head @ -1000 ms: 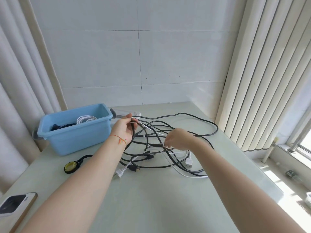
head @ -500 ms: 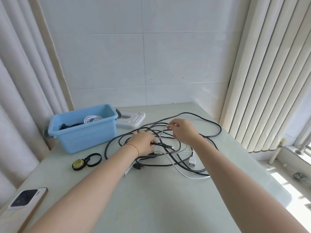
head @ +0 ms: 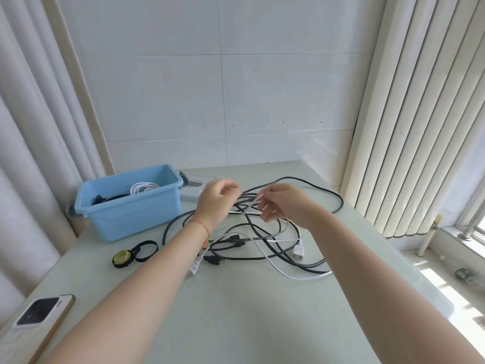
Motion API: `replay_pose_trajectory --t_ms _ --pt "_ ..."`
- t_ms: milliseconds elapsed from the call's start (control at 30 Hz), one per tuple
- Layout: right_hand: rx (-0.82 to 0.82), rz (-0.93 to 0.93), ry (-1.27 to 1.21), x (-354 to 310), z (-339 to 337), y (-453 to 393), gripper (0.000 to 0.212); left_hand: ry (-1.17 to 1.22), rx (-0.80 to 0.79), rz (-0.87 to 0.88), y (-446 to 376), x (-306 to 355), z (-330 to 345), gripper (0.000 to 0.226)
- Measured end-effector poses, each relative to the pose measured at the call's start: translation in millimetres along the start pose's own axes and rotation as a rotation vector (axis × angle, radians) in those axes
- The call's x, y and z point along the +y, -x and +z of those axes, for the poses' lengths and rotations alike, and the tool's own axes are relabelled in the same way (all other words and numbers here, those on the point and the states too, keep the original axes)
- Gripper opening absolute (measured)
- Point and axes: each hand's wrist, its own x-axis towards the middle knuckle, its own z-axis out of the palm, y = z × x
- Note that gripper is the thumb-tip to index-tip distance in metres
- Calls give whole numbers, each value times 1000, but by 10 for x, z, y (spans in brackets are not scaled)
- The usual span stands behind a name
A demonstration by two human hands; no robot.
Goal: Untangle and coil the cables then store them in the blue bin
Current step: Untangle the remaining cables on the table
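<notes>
Black and white cables [head: 262, 240] lie tangled across the middle of our pale green worktop [head: 236, 311], the loops crossing one another from beside the bin out toward the blinds. Our left hand [head: 215, 203] is raised over the far side of the tangle with its fingers curled toward a strand; motion blur keeps us from telling whether it actually pinches a cable. Our right hand [head: 283, 203] faces it just beside, fingers bent, and seems to pinch a thin white cable [head: 278, 269] that runs between the two hands, though the fingertips are smeared too. A white plug [head: 298, 252] rests near the right forearm, and a black plug [head: 236, 239] sits in the middle of the heap. The blue bin [head: 131, 214] stands at the far left of the worktop, well apart from our hands, with a coiled white cable [head: 143, 187] and something dark already inside. Its lid [head: 195, 186] lies behind it. A black strap with a yellow ring [head: 135, 254] lies in front of the bin, and a phone [head: 39, 321] sits at the near left edge.
</notes>
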Motion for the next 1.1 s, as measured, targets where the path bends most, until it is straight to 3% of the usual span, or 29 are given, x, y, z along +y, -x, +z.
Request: replay_pose_trajectory --t_ms 67,100,233,333,400,433,500,600,700,767,867,967,1100 --pt "55 -40 -296 -154 36 -29 25 110 -281 -49 56 154 1 21" --pt "151 -36 -393 -209 32 -55 25 79 -335 -77 66 171 -23 23" --pt "576 59 -567 -160 -211 -110 22 -236 -87 -134 4 -107 -288 26" --pt "768 172 -203 16 -457 -9 29 -230 30 -190 -5 -249 -501 33" --pt "803 252 137 92 -471 10 31 -247 -21 -205 3 -168 -514 35" --pt "804 219 176 120 -441 -11 30 -301 -78 -182 8 -107 -458 36" --pt "750 -29 249 22 -226 -27 28 -489 -220 -102 11 57 -257 38" --pt "458 -218 329 -200 224 37 22 -588 -328 15 58 355 98 26" --pt "160 -127 353 -250 401 118 35 -413 -274 71 37 474 197 4" --pt "48 12 347 -166 326 165 45 -276 -264 9 44 425 154 13" --pt "-48 44 469 -74 145 226 44 -397 -374 21 97 283 113 14" --pt "105 -22 283 -13 -96 204 32 -460 -386 8 112 62 53 16" --pt "634 -26 -16 71 -519 159 35 -350 -234 -135 98 -202 -95 17"
